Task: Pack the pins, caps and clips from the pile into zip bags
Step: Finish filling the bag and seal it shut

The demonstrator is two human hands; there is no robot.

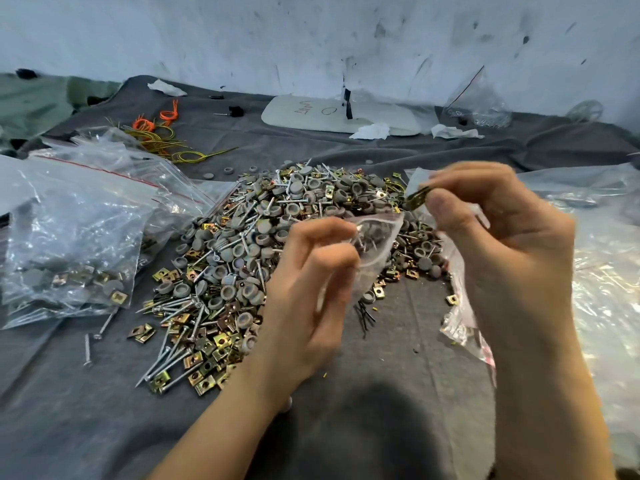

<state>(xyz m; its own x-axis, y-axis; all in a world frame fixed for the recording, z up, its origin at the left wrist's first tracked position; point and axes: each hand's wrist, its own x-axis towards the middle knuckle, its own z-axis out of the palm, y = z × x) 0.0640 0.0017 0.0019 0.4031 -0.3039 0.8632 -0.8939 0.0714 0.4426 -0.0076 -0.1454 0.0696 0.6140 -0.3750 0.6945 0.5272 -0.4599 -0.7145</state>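
A big pile [263, 244] of silver pins, grey round caps and brass square clips lies on the dark grey cloth [398, 358]. My left hand [308, 299] pinches the rim of a small clear zip bag [375, 247] held open above the pile's right side; grey caps and pins show through it. My right hand [495, 244] pinches a brass clip [416, 199] between thumb and fingers, up and to the right of the bag's mouth. A second small bag [460, 306] hangs under my right hand.
Filled zip bags [72, 258] with red seal lines lie stacked at the left. Crinkled clear plastic [602, 271] covers the right side. At the back are orange and yellow ties [162, 133], a white board [339, 114], tissue scraps and a clear bag by the wall.
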